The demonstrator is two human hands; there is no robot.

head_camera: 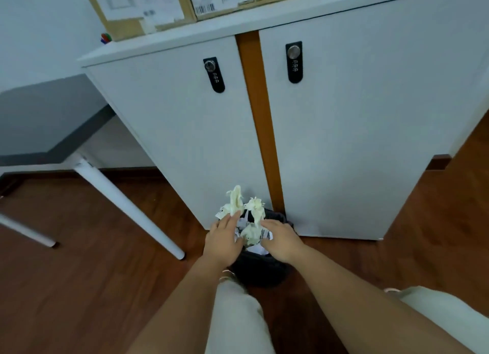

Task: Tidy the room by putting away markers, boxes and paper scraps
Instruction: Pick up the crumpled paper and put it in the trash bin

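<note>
A small black waste bin (260,270) stands on the floor against the white cabinet. Crumpled pale paper scraps (235,201) stick up out of it, with more white paper lower inside. My left hand (223,241) lies palm-down on the left side of the scraps, fingers together, touching them. My right hand (281,241) presses on the right side, fingers against another crumpled scrap (251,234). Both hands lie flat on the paper over the bin's mouth; neither is curled round a piece.
The white two-door cabinet (357,115) with black combination locks rises right behind the bin. Cardboard boxes (206,2) and a small bundle of coloured markers (105,38) sit on its top. A white-legged table (111,192) stands to the left on the wooden floor.
</note>
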